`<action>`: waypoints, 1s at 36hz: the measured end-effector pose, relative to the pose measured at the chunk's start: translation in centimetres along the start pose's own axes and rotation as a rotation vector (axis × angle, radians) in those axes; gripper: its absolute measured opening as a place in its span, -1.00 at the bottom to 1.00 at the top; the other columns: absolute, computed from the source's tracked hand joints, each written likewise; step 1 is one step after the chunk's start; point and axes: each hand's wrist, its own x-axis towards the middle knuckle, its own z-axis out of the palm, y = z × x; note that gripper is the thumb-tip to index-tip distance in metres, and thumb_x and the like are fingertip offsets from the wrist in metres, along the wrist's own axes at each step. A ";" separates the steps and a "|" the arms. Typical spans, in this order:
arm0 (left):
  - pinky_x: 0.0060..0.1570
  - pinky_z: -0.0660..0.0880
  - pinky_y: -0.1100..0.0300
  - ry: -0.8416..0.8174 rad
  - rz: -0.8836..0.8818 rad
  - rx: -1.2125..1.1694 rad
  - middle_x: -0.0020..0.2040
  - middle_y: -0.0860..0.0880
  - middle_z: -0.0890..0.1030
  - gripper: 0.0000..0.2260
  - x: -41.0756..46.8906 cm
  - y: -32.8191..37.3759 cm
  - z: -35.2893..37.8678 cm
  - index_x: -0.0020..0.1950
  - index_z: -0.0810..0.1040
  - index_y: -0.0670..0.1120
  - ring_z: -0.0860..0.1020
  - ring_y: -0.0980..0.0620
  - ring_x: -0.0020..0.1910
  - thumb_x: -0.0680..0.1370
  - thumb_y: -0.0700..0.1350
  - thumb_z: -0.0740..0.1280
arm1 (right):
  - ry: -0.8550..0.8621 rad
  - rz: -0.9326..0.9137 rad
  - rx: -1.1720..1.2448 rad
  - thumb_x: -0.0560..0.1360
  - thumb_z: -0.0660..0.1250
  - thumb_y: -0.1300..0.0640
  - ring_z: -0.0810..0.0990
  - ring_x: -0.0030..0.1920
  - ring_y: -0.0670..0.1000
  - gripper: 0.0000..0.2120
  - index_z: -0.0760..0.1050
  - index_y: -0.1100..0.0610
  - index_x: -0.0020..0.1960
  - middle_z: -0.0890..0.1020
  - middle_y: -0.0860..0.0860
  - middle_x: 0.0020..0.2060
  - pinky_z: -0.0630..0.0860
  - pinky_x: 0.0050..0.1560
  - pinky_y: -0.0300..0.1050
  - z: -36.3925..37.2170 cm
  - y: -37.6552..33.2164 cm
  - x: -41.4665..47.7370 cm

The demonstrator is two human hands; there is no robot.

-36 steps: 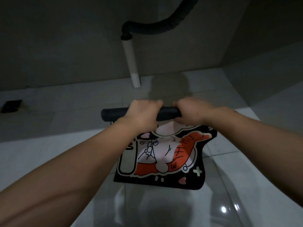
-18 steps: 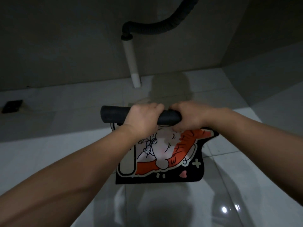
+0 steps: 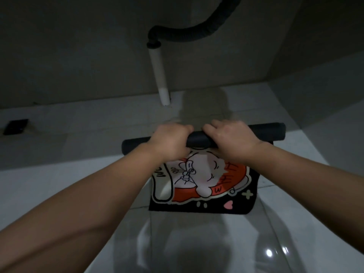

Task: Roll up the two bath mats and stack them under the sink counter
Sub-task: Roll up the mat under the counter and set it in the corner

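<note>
The mat (image 3: 204, 186) lies on the tiled floor (image 3: 59, 184), partly rolled. Its dark roll (image 3: 199, 139) runs left to right, the right end slightly farther away, the flat printed part trailing toward the person. The left hand (image 3: 169, 140) and right hand (image 3: 234, 140) press side by side on the roll's middle, palms down, fingers curled over it. Bare floor lies beyond, up to the wall and white pipe (image 3: 160, 75).

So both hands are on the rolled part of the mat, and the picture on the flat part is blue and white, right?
Not quite. Both the left hand and right hand do grip the rolled part of the mat, but the head view shows the cartoon picture on the flat part is orange-red and white on black, not blue.
</note>
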 end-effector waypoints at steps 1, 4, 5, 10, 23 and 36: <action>-0.27 0.39 0.15 0.050 0.022 0.046 -0.12 -0.03 0.58 -0.82 -0.1 0.0 0.4 -0.02 0.42 0.00 0.56 -0.07 -0.12 0.43 -0.07 0.35 | -0.073 0.047 0.067 0.34 0.40 -0.06 0.58 -0.19 0.12 -0.66 0.45 0.07 0.03 0.56 0.04 -0.16 0.22 -0.29 -0.13 -0.3 0.0 0.1; -0.32 0.33 0.15 0.226 0.089 0.151 -0.10 -0.04 0.59 -0.80 -0.3 0.2 1.1 0.01 0.45 -0.05 0.57 -0.09 -0.15 0.42 -0.12 0.36 | -0.339 0.198 0.271 0.31 0.38 -0.15 0.58 -0.12 0.07 -0.65 0.44 -0.03 0.02 0.55 -0.03 -0.17 0.32 -0.22 -0.13 -1.4 0.4 0.8; -0.33 0.29 0.16 0.292 0.126 0.180 -0.14 -0.05 0.60 -0.79 -0.4 0.2 1.3 -0.02 0.48 -0.07 0.57 -0.10 -0.20 0.38 -0.16 0.40 | -0.436 0.235 0.339 0.29 0.41 -0.15 0.58 -0.14 0.06 -0.64 0.45 -0.05 0.01 0.56 -0.05 -0.19 0.38 -0.23 -0.13 -1.7 0.7 1.0; -0.40 0.33 0.21 0.472 0.164 0.249 -0.34 -0.04 0.58 -0.72 -0.1 0.3 1.8 -0.19 0.53 -0.09 0.55 -0.09 -0.40 0.16 -0.21 0.50 | -0.568 0.342 0.579 0.26 0.48 0.04 0.60 -0.19 0.02 -0.66 0.49 -0.03 0.00 0.61 -0.04 -0.21 0.56 -0.19 -0.09 -1.9 1.7 1.4; -0.12 0.52 0.15 -0.259 -0.144 -0.359 0.00 0.03 0.55 -0.39 1.3 -0.5 -1.4 0.25 0.41 0.06 0.54 0.01 -0.10 0.25 0.00 0.55 | 0.095 0.015 -0.053 0.20 0.45 0.19 0.54 -0.44 0.12 -0.79 0.49 0.14 -0.20 0.57 0.06 -0.37 0.19 -0.42 -0.18 0.2 0.5 -0.1; -0.39 0.37 0.15 0.427 0.133 0.228 -0.30 -0.06 0.59 -0.74 -0.3 0.4 2.2 -0.16 0.53 -0.10 0.56 -0.12 -0.35 0.21 -0.19 0.48 | -0.710 0.291 0.551 0.21 0.53 -0.07 0.60 -0.05 0.02 -0.33 0.39 -0.06 0.27 0.60 -0.05 0.02 0.58 0.00 -0.01 -1.6 2.6 1.8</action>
